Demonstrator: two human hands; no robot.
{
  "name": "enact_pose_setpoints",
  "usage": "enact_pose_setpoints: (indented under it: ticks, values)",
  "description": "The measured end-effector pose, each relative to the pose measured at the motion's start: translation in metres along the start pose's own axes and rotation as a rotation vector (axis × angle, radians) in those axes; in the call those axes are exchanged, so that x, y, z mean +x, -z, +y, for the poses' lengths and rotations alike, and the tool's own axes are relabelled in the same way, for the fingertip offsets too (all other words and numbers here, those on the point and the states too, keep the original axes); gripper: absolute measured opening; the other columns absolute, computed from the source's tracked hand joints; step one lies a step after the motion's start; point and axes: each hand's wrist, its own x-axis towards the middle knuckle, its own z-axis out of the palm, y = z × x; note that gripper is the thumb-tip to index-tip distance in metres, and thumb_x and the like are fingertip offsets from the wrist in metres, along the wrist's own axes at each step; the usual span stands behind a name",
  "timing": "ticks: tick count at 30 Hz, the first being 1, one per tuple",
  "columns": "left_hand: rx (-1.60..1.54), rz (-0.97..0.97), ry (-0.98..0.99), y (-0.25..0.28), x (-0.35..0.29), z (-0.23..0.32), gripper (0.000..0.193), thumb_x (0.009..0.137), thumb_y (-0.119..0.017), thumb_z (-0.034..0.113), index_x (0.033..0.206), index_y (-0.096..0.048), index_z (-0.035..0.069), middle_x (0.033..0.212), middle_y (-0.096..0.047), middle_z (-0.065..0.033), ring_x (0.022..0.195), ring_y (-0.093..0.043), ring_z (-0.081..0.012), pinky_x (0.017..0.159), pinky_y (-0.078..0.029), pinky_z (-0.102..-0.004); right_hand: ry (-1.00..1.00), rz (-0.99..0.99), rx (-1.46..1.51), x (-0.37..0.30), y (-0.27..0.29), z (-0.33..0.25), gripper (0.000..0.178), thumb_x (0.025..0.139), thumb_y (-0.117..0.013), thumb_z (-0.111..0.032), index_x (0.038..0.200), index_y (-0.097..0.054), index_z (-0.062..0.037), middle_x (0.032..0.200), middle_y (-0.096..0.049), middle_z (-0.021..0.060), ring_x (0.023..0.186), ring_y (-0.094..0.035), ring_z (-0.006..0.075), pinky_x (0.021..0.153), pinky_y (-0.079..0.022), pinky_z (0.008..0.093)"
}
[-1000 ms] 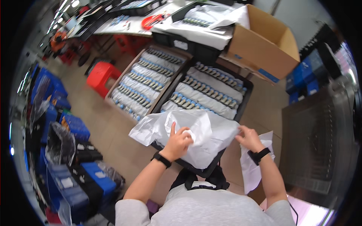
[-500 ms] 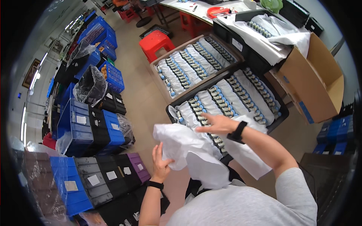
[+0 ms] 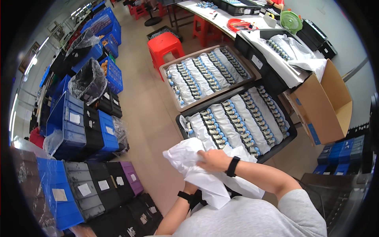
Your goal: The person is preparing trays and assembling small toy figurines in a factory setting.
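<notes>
A crumpled white sheet of thin paper (image 3: 181, 158) hangs in front of my body, over the near edge of a black tray (image 3: 291, 134). My right hand (image 3: 213, 160) has its fingers closed on the sheet's upper part. Beneath the lower folds, my left hand (image 3: 191, 187) shows only its back; the paper hides its fingers. Slanting rows of small metal fittings with blue caps (image 3: 233, 114) lie in the tray, with strips of white paper (image 3: 223, 114) between them. The sheet covers the tray's near left corner.
Behind stands a brown tray (image 3: 189, 106) of similar fittings, near a red stool (image 3: 166, 45). An open cardboard box (image 3: 321, 106) is at the right. Blue, black and grey crates (image 3: 67, 118) line the left. A white table (image 3: 221, 19) stands at the back.
My right hand has come down and left onto the sheet. My left hand has moved right, under the paper. The sheet has been gathered inward, uncovering more fittings.
</notes>
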Motion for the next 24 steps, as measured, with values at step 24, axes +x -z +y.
enact_pose_setpoints:
  ticks: [24]
  values:
    - [0.311, -0.102, -0.011, 0.061, 0.159, 0.078, 0.027, 0.064, -0.048, -0.015, 0.074, -0.066, 0.003, 0.108, -0.059, -0.0079, 0.087, -0.057, -0.0162, 0.069, -0.044, -0.0253, -0.589, 0.373, 1.117, -0.162, 0.072, 0.339, 0.043, 0.083, -0.052, -0.026, 0.117, -0.048, 0.0004, 0.116, -0.05, 0.0097, 0.102, -0.049, 0.0193, 0.082, -0.042, 0.0306]
